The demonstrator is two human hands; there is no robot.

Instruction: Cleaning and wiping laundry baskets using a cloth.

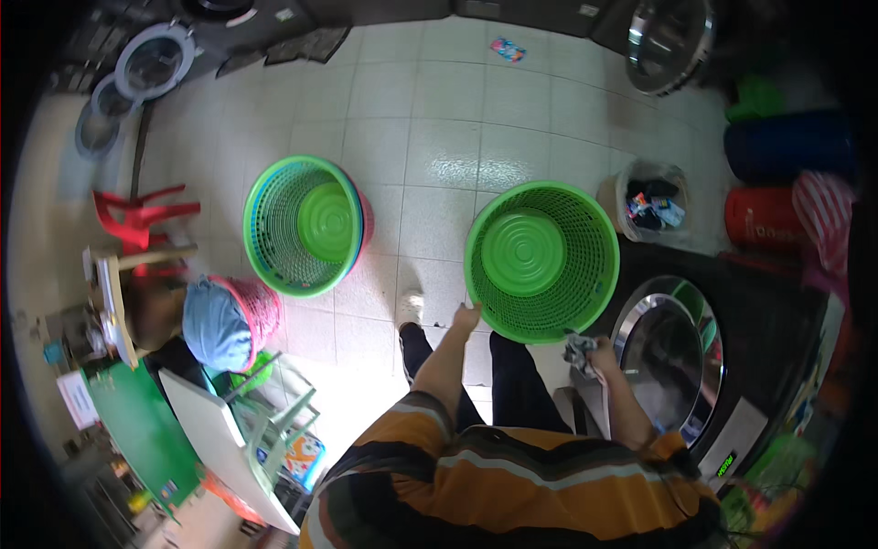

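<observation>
A large green plastic laundry basket (610,295) with mesh walls stands before me, and no laundry shows on its ringed bottom. My left hand (468,318) grips its near left rim. In my right hand (602,357) is a crumpled grey patterned cloth (580,353), held just beyond the basket's near right rim. Close to that hand, on its right, is the round glass door (662,357) of a dark front-loading washing machine (761,322). The door's reflections hide most of what is behind the glass.
Nested baskets (302,161), green outermost in view, stand to the left. A pink basket (264,305) holds blue fabric (216,326). A pale bin (627,226) contains dark items and wrappers. Red chair (140,216), green table (140,425) and white board (206,412) line the left. A colourful packet (508,49) lies on the tiles.
</observation>
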